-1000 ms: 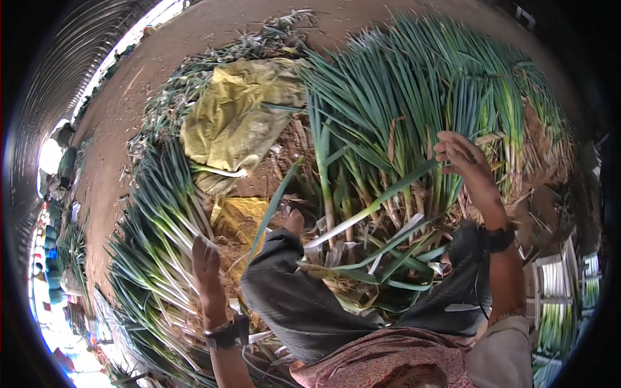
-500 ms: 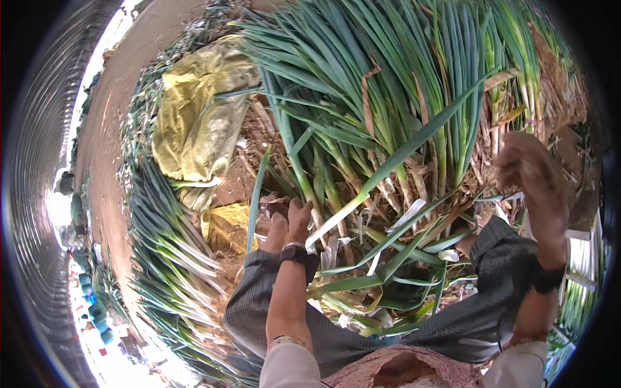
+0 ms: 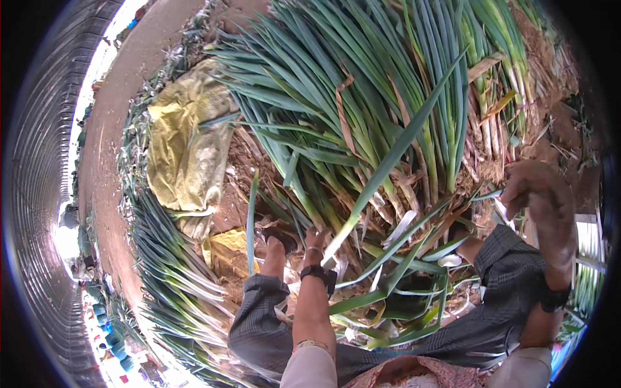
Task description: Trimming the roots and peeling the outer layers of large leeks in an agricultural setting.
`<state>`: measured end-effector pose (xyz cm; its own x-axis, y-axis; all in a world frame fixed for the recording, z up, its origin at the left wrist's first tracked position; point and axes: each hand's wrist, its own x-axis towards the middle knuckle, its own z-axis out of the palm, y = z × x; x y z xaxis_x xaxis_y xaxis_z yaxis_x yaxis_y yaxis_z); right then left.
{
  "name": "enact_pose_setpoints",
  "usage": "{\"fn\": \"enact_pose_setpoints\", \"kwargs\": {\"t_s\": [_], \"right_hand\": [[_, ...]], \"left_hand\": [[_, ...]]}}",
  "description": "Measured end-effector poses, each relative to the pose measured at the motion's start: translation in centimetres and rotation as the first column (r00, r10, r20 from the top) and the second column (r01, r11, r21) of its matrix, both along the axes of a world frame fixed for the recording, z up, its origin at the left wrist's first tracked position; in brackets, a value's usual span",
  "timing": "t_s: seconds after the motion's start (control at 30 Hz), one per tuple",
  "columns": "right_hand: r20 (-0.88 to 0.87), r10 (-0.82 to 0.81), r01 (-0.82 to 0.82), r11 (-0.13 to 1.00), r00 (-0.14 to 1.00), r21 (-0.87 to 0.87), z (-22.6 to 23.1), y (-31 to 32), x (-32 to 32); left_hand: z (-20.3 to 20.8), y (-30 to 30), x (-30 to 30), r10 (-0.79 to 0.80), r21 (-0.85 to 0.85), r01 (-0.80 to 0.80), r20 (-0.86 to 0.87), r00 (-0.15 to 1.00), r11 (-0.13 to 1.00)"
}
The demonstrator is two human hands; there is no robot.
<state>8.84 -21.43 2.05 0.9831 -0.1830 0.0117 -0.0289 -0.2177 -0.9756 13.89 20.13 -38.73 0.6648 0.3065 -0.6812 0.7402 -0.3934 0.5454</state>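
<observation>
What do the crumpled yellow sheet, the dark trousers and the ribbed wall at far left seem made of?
Yellow sheet: probably thin plastic, perhaps woven; dull sheen, stiff creases.
Dark trousers: matte cloth, with faint checks and soft folds; fibre unclear.
Ribbed wall: likely corrugated metal, its grey ridges catching light, though plastic is possible.

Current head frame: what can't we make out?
All head view:
- Left hand: grip unclear; hand and stalks obscure the fingers' undersides.
- Right hand: fingers blurred.
- Tall leaves: some tips cut off by top edge.
- Coloured items, left rim: too small.
</observation>
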Motion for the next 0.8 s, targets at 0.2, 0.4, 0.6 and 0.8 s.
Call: {"fn": "enact_pose_setpoints", "kwargs": {"t_s": [0.2,0.4,0.6,0.8], "right_hand": [[-0.085,0.086,-0.068,0.978,0.993,0.197,0.1,1.1,0.4],[-0.076,0.134,-0.115,0.969,0.988,0.219,-0.2,2.5,1.3],[-0.108,0.244,-0.227,0.963,0.964,0.148,-0.3,5.0,1.0],[0.018,0.427,-0.406,0.845,0.904,0.348,-1.4,9.0,0.4]], "left_hand": [[5.2,-3.4,-1.7,0.04,-0.484,-0.13,-0.192,0.981,0.865],[17.1,-11.0,-4.3,-0.451,-0.179,0.491,0.22,0.865,0.853],[25.3,-14.5,-11.5,-0.056,-0.205,0.169,0.464,0.884,0.964],[34.3,-16.4,-13.2,-0.312,-0.003,0.379,0.561,0.767,0.925]]}}
